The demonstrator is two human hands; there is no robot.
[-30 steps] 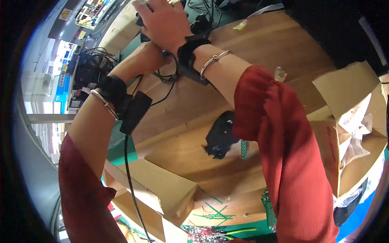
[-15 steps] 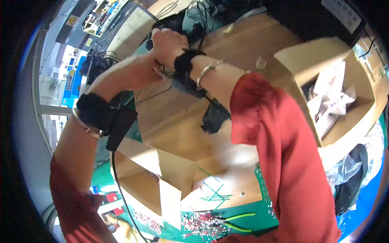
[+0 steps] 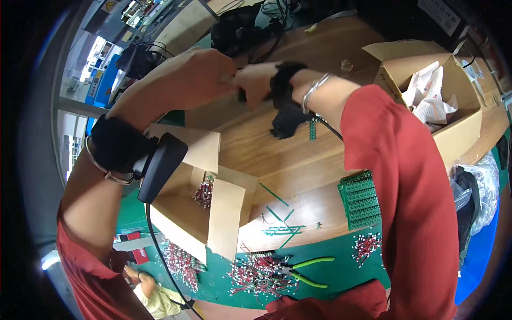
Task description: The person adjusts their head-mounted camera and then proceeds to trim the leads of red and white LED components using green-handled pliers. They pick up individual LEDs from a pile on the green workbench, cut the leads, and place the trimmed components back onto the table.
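Note:
My left hand (image 3: 200, 72) and my right hand (image 3: 255, 85) are raised close to the camera and meet fingertip to fingertip above the wooden table (image 3: 298, 160). Both have curled fingers, and a small dark thing shows between them; I cannot tell what it is. A black band with a black device (image 3: 160, 165) and a cable sits on my left wrist. My right wrist wears a black strap (image 3: 282, 85) and a silver bracelet (image 3: 312, 88). Both sleeves are red.
An open cardboard box (image 3: 224, 213) with red-and-white parts stands at the left, another box (image 3: 453, 128) with white paper at the right. Green-handled pliers (image 3: 309, 269), a green tray (image 3: 360, 200), heaps of small parts (image 3: 256, 274) and a black object (image 3: 285, 125) lie about.
My joined hands have come down from the top of the view toward its middle and nearer to the camera. The view has swung, bringing the boxes, pliers and green mat into sight.

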